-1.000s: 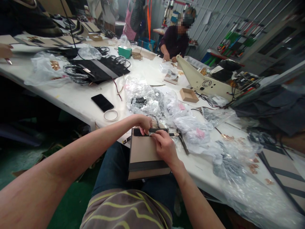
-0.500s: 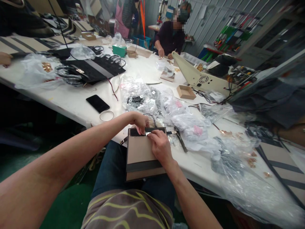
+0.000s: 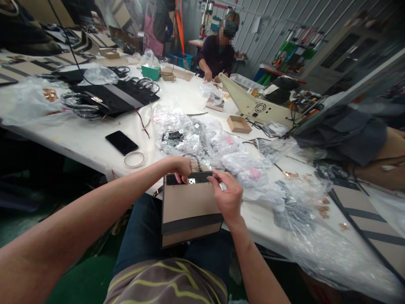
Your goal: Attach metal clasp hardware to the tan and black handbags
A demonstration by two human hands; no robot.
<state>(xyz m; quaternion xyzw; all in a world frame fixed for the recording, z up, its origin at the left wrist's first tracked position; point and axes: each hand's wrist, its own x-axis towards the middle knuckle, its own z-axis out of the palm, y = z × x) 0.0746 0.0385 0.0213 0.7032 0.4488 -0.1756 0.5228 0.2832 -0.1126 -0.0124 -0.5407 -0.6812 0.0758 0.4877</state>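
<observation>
1. Our left hand (image 3: 182,166) keeps a narrow grip, pinching the top band of the tan rectangular card panel with black bands (image 3: 186,202).
2. The panel leans from our lap against the near edge of the white counter (image 3: 85,139), with that band uppermost.
3. Our right hand (image 3: 228,196) has slid off the band to the panel's upper right corner. Half a second ago it covered the small square silver metal plate (image 3: 191,180), which now shows bare beside the left fingertips.
4. The right grip is narrow, with the fingers curled. Something bright sits at the fingertips, but we cannot tell whether it is held.
5. We judge that the plate now stays on the band without the right hand pressing it.
6. The flat black smartphone (image 3: 121,142) and the thin metal ring (image 3: 134,159) lie apart near the same edge, left of the panel.
</observation>
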